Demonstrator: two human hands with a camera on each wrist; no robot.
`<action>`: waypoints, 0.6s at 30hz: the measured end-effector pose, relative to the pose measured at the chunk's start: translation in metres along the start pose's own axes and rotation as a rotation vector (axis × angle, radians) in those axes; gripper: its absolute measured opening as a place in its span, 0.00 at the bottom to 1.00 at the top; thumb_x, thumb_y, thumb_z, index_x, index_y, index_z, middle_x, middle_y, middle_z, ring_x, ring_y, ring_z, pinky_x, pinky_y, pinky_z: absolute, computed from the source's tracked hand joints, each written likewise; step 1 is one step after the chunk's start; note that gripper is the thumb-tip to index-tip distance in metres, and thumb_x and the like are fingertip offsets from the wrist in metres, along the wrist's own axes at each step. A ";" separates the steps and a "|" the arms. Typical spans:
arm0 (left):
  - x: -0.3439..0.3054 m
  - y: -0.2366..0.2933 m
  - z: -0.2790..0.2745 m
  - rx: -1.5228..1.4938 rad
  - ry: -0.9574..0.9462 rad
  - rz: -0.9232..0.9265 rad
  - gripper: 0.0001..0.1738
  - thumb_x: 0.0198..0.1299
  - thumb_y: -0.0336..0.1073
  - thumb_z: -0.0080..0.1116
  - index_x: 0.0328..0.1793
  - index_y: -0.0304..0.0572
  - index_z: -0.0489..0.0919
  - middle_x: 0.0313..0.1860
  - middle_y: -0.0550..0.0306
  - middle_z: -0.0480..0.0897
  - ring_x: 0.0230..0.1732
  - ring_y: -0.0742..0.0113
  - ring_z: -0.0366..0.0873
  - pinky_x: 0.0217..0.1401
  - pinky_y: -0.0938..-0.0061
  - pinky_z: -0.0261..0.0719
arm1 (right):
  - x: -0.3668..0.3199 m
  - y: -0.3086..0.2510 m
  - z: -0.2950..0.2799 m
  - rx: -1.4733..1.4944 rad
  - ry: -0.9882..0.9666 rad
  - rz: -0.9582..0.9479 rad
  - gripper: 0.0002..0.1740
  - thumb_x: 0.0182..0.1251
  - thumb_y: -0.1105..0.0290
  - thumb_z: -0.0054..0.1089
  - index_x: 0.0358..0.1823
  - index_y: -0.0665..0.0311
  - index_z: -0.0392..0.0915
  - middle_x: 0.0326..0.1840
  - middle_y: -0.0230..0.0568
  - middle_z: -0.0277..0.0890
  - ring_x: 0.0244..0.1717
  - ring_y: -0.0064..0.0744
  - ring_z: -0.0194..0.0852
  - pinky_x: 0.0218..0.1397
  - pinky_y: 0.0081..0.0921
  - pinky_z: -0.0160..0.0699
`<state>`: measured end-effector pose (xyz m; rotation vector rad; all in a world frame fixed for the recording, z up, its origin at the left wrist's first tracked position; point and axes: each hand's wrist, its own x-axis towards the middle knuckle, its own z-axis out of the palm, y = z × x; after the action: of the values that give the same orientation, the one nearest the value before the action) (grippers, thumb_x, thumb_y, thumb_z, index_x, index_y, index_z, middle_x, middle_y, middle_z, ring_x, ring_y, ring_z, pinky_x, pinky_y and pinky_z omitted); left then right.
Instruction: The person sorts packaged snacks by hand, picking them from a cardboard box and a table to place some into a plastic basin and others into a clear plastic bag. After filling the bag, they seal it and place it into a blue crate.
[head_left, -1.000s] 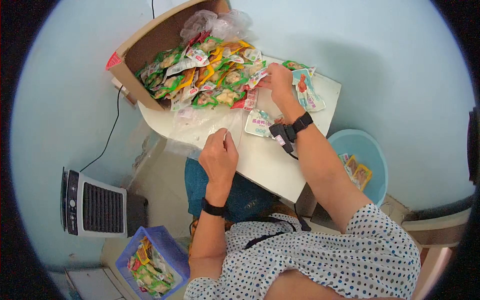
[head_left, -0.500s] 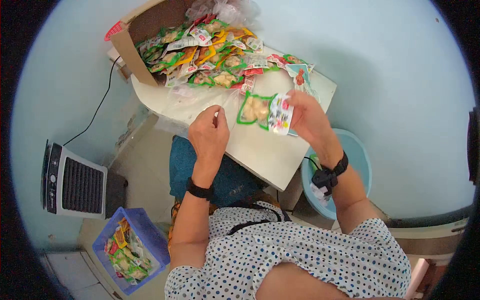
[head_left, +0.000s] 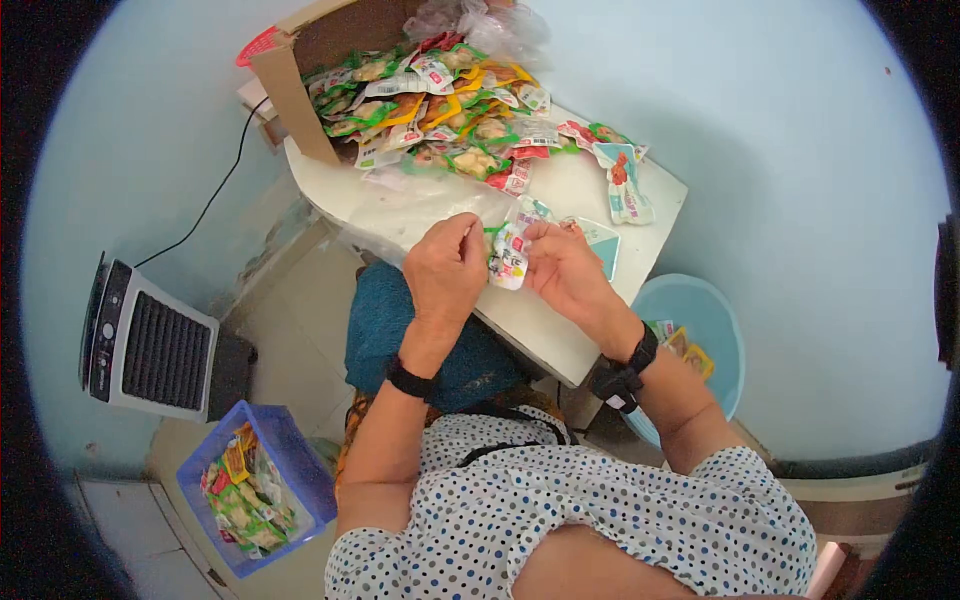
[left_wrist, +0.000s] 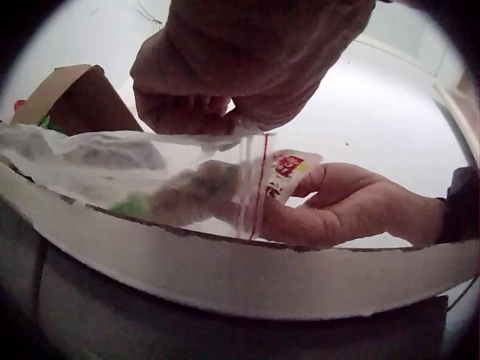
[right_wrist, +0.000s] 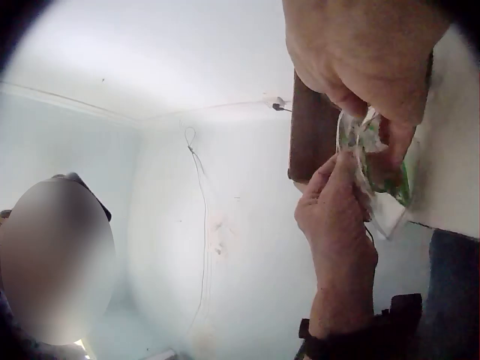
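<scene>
In the head view my left hand (head_left: 447, 270) pinches the edge of a clear plastic bag (head_left: 400, 205) lying over the table's front edge. My right hand (head_left: 572, 276) holds a green-edged snack packet by its white label end (head_left: 509, 258), close beside the left hand. The left wrist view shows the packet's green end (left_wrist: 133, 205) behind the clear film, inside the zip bag (left_wrist: 180, 161), with the right hand (left_wrist: 352, 206) at its red-lined mouth. Both hands meet at the bag in the right wrist view, the left (right_wrist: 337, 225) below the right (right_wrist: 367, 60).
A cardboard box (head_left: 300, 100) spills many packets over the table (head_left: 560, 330). Flat pouches (head_left: 628, 190) lie at the right. A blue tub (head_left: 722, 330) and a purple crate (head_left: 318, 500) hold packets. An air cooler (head_left: 160, 340) stands at the left.
The right hand has gone from the packets by the box to the left hand, bringing a green-edged packet to the bag. The left hand keeps its pinch on the bag.
</scene>
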<state>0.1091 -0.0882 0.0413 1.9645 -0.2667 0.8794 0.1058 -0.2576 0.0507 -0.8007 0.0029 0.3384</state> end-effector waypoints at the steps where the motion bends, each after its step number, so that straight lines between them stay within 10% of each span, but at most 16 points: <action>1: -0.001 0.001 0.000 0.002 -0.009 0.007 0.06 0.57 0.30 0.63 0.40 0.35 0.83 0.28 0.48 0.83 0.24 0.61 0.80 0.29 0.71 0.77 | -0.005 0.001 0.010 0.051 0.048 0.033 0.10 0.60 0.83 0.53 0.44 0.70 0.69 0.45 0.46 0.76 0.47 0.36 0.80 0.51 0.38 0.83; 7: -0.006 0.007 0.005 -0.038 -0.050 0.029 0.06 0.57 0.29 0.62 0.39 0.38 0.83 0.31 0.48 0.83 0.28 0.56 0.81 0.31 0.67 0.78 | -0.004 0.013 0.006 -0.308 0.123 0.096 0.26 0.62 0.80 0.60 0.61 0.79 0.66 0.52 0.45 0.75 0.47 0.37 0.81 0.48 0.32 0.85; 18: -0.007 0.015 0.001 0.042 -0.040 0.134 0.05 0.51 0.29 0.63 0.35 0.39 0.82 0.34 0.51 0.81 0.39 0.51 0.79 0.41 0.60 0.76 | 0.005 0.029 0.002 -0.357 -0.002 -0.043 0.16 0.64 0.83 0.58 0.54 0.69 0.77 0.45 0.36 0.79 0.39 0.24 0.78 0.36 0.20 0.78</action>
<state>0.0969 -0.0985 0.0458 2.0226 -0.4097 0.9390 0.1015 -0.2363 0.0314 -1.1523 -0.0780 0.3025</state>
